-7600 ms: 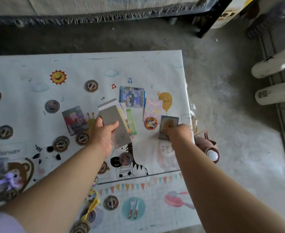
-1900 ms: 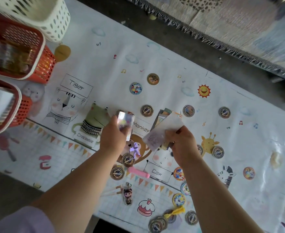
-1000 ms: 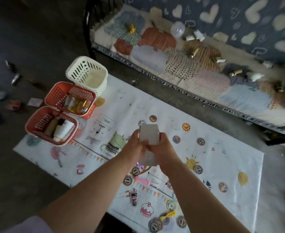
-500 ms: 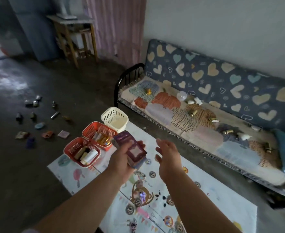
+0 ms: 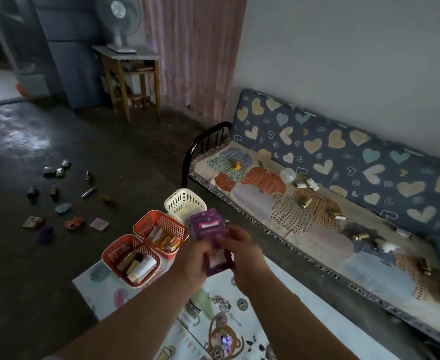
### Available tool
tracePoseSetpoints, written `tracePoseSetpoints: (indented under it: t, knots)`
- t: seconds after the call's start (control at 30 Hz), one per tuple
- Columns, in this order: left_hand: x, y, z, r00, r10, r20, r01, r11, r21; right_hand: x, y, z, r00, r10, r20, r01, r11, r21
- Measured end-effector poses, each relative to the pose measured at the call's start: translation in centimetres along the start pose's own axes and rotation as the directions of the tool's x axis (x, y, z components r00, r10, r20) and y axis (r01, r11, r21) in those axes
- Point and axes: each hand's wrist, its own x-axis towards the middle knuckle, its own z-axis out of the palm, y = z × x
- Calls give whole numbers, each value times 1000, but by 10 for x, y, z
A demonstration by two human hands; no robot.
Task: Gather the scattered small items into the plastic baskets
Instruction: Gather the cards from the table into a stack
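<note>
Left hand (image 5: 194, 258) and right hand (image 5: 242, 252) both grasp the cards (image 5: 208, 226), fingers curled round them. Baskets (image 5: 180, 205) stand at nine o'clock of the cards.

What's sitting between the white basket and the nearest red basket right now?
In the head view, a second red basket stands between the white basket and the nearest red basket, all three in one row.

A daybed (image 5: 317, 229) with a heart-print back cushion (image 5: 356, 152) stands against the wall. Left of the daybed hangs a pink curtain (image 5: 195, 53). Further left of the daybed, a wooden table (image 5: 146, 55) carries a white fan (image 5: 119, 11).
</note>
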Motion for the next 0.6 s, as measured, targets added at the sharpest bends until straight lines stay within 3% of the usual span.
tracePoseSetpoints:
  t: [0.1,0.17,0.27,0.33,0.4,0.5,0.6]
  knots:
    - [40,27,-36,996,-88,-9,89,990,106,46,-6,24,988,26,155,8,976,-219]
    - [66,41,-56,983,-167,-71,177,970,167,69,-4,45,983,74,168,-22,957,-288]
    - [113,69,-91,944,-304,-130,324,928,186,110,5,79,990,117,80,-88,951,-298]
    - [160,93,-123,924,-335,-182,363,920,149,156,12,108,991,126,-55,-136,948,-286]
    - [194,107,-139,904,-351,-242,385,917,108,183,15,130,985,73,-156,-129,914,-384]
    - [245,124,-156,827,-503,-251,502,862,-75,219,22,169,988,23,-150,-107,805,-584]
    - [287,112,-168,765,-510,-392,443,860,-254,256,34,186,983,38,-178,-147,741,-655]
